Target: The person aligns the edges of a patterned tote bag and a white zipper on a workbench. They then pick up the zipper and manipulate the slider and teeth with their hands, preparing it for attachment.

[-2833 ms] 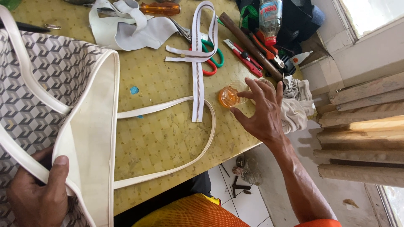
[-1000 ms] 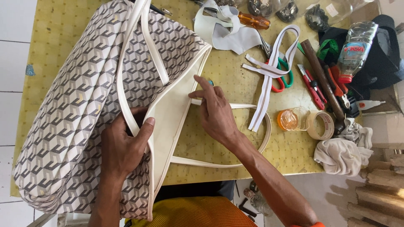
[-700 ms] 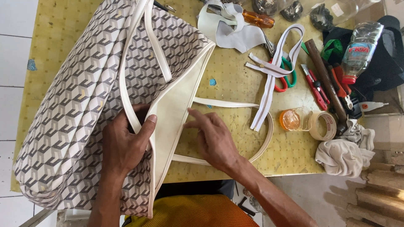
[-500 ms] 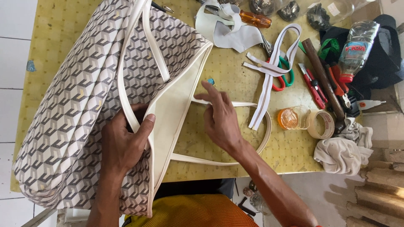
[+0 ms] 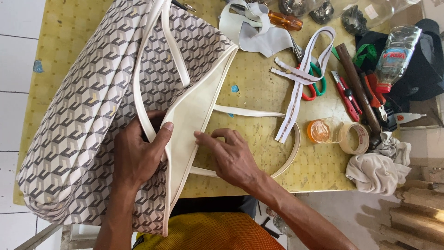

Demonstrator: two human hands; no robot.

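Observation:
A large tote bag (image 5: 92, 106) with a grey and white cube pattern and cream trim lies on a yellow table (image 5: 259, 92). My left hand (image 5: 138, 155) grips the bag's cream rim near a cream handle, thumb on the cream lining. My right hand (image 5: 229, 155) rests flat on the rim's edge, fingertips touching the lining. The other cream handle (image 5: 277, 139) loops out over the table to the right of my right hand.
To the right lie a white zipper strip (image 5: 298, 88), red and green scissors (image 5: 314, 85), a red cutter (image 5: 347, 95), a hammer (image 5: 358, 88), tape rolls (image 5: 340, 134), a crumpled white cloth (image 5: 377, 164), a plastic bottle (image 5: 393, 53) and a cream leather scrap (image 5: 256, 32).
My right hand left the orange tape roll, came back to the bag's rim and now slides along it. My left hand has kept its grip on the rim.

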